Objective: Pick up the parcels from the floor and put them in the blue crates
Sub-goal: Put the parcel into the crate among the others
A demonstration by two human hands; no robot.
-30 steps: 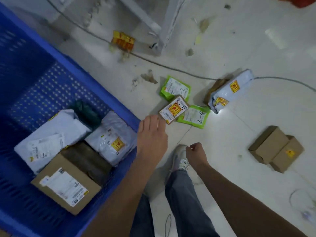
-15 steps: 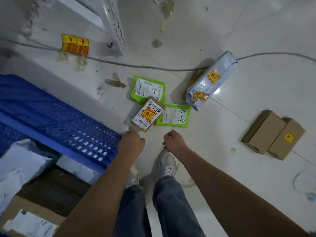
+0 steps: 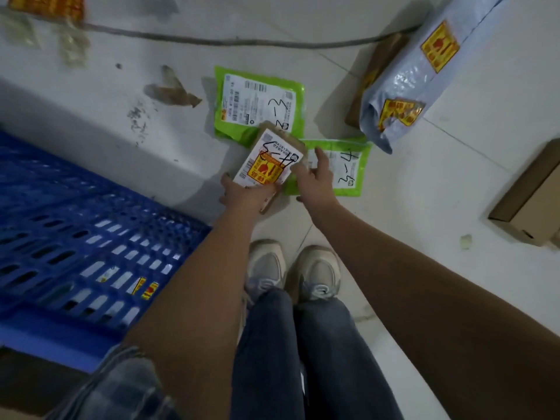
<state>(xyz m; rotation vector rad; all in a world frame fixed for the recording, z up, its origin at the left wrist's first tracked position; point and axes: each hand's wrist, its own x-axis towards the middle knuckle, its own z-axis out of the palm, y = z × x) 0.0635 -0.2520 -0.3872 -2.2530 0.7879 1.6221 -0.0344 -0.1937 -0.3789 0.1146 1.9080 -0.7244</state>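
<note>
While both arms reach down to the floor, the scene reads so:

Left hand: the left hand (image 3: pixel 245 192) grips the near end of the small brown box (image 3: pixel 272 160), fingers curled round its edge, thumb side hidden.
Right hand: the right hand (image 3: pixel 315 180) has its fingers spread and nearly straight, touching the box's right edge and lying over the lower green mailer (image 3: pixel 345 169); it holds nothing that I can see.
Small brown box: tilted, overlapping both green mailers; a white label with a yellow-red sticker and handwriting covers its top.
Upper green mailer: the upper green mailer (image 3: pixel 257 104) lies flat at 12 o'clock from the box.
Lower green mailer: at 3 o'clock from the box.
Grey poly bag: the grey poly bag (image 3: pixel 418 83) sits at 2 o'clock, beside a brown parcel (image 3: pixel 375 74).
Blue crate: the blue crate (image 3: pixel 75 237) stands at 8 o'clock from the hands.
Cardboard box: a cardboard box (image 3: pixel 527 204) lies at 3 o'clock, well apart.
Cable: a cable (image 3: pixel 242 42) runs across the floor at 12 o'clock.
</note>
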